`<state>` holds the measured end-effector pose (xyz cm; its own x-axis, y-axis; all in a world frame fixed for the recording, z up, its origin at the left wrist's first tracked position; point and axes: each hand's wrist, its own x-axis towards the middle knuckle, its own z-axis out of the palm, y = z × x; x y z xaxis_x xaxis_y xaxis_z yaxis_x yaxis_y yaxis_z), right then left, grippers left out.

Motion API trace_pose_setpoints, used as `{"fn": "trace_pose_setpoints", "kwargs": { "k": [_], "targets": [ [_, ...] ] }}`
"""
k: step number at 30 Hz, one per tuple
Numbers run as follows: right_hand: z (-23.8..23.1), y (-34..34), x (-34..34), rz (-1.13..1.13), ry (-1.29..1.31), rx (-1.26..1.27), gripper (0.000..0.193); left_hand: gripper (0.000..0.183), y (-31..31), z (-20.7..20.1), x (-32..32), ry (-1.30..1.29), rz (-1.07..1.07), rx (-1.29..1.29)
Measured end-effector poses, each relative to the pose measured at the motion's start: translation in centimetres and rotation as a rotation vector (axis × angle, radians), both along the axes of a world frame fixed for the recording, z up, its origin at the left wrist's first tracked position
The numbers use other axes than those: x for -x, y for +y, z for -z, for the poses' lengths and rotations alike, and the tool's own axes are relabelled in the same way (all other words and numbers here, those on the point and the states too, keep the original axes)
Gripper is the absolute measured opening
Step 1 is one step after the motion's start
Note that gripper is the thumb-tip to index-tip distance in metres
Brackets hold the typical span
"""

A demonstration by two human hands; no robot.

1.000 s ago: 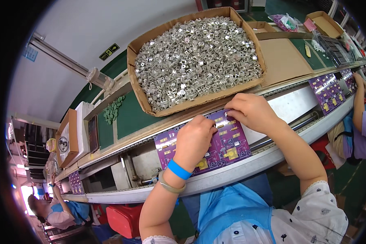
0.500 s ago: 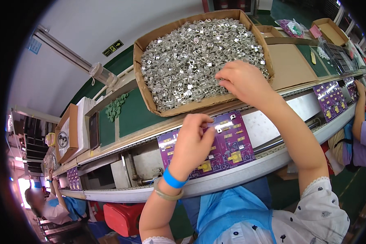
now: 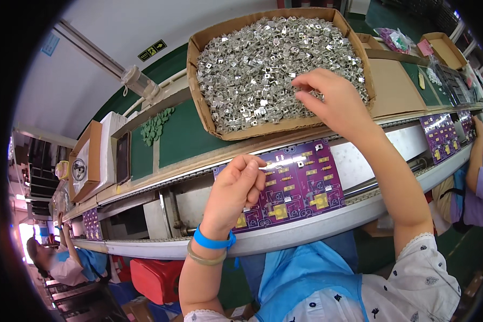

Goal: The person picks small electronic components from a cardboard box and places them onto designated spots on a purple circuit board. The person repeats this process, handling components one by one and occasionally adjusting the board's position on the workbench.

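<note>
My left hand [image 3: 237, 183] is closed in a pinch over the left part of a purple circuit board [image 3: 300, 185]. A bright speck shows at its fingertips, too small to make out. The board lies on the conveyor and carries yellow blocks, small yellow parts and a few silvery metal clips [image 3: 301, 164]. My right hand [image 3: 335, 102] hovers over a shallow cardboard box [image 3: 198, 102] heaped with small metal clips [image 3: 268, 64]. Its thumb and forefinger are apart, and I see nothing between them.
Conveyor rails [image 3: 145, 247] run across in front of me. More purple boards [image 3: 440, 137] sit to the right, near another person's hand [image 3: 478, 129]. Green pieces [image 3: 156, 127] lie on the bench left of the box. A red stool [image 3: 154, 280] stands below at left.
My left thumb and forefinger, apart before, have closed together. My right thumb and forefinger have spread wider over the clips. The whole view has shifted slightly.
</note>
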<state>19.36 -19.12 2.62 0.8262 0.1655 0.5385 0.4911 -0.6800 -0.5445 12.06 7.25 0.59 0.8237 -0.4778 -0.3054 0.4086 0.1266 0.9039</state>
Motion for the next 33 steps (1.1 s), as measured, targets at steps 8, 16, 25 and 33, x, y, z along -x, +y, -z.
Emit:
{"fn": "trace_pose_setpoints", "kwargs": {
  "k": [8, 16, 25, 33],
  "targets": [
    [1.8, 2.7, 4.8, -0.357, 0.585, -0.622, 0.017, 0.029, 1.3, 0.3, -0.1, -0.048, -0.062, -0.075],
    [3.0, 3.3, 4.7, -0.361, 0.355, -0.091, 0.017, 0.022, 2.2, 1.0, 0.2, -0.143, -0.116, -0.191],
    [5.2, 3.6, 4.4, -0.396, 0.165, 0.19, 0.017, 0.03, 2.5, 1.8, 0.1, -0.522, -0.022, -0.501],
    [5.0, 4.1, 4.2, -0.347, 0.055, 0.336, 0.034, 0.028, 1.5, 1.7, 0.3, -0.461, -0.144, -0.503]
  ]
}}
